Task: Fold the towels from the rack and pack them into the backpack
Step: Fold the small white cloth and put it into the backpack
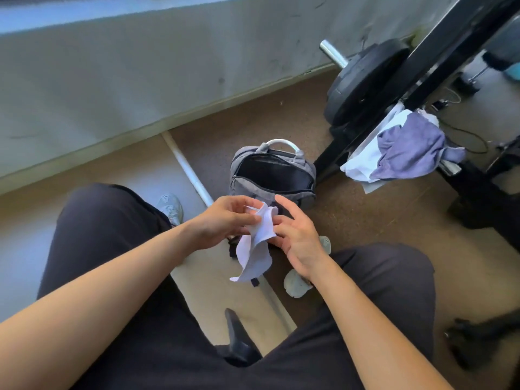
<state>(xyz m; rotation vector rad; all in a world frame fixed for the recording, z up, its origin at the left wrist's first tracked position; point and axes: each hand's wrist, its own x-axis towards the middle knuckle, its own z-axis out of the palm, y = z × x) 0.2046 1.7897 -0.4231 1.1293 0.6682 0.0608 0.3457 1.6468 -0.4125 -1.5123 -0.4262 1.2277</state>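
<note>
dangling from the pinching left hand (225, 220), white towel (257, 246) touches spread right hand (298, 237).

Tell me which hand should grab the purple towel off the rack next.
Right. The purple towel lies on the rack at the person's right, nearer the right hand, whose fingers are loose; the left hand pinches the white towel.

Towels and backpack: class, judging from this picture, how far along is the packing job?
Done: the backpack stands unzipped; no towel shows inside. In hand: the left hand pinches a small white towel, not yet folded, and the right hand touches it. Left: a purple towel and white cloth hang on the rack.
</note>
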